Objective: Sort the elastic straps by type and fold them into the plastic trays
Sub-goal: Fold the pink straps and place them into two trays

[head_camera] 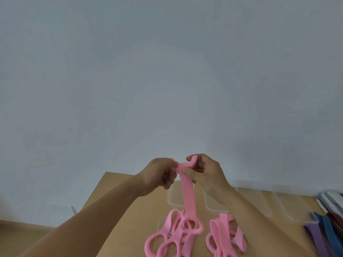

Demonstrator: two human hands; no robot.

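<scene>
**A:** Entry 1, step in hand?

**B:** Folding, by my reading. Both hands are holding 1 pink strap up in the lower centre of the frame. Its top end is sitting between them and its length is hanging straight down toward the table.

**A:** Entry 2, left hand?

**B:** The left hand is pinching the top of the strap. Its fingers are curling together on the fabric.

**A:** Entry 3, right hand?

**B:** The right hand is also gripping. Its thumb is pressing on the strap's face, and the strap's tip is curling over the forefinger. The other fingers are bending in behind the strap.

**A:** Entry 4, stock on the table?

**B:** 2 pink heaps are lying at the bottom centre, right beneath the hanging strap. Purple straps, blue straps and dark red straps are lying at the lower right. The clear trays are standing in a row behind the heaps. Those in view are looking bare, apart from a possible tray under the left heap, which I cannot tell.

**A:** Entry 5, what is the next move asking for?

**B:** Probably doubling the strap over on itself while keeping the pinch firm. The folded strap then needs lowering into 1 tray kept for pink.
</scene>
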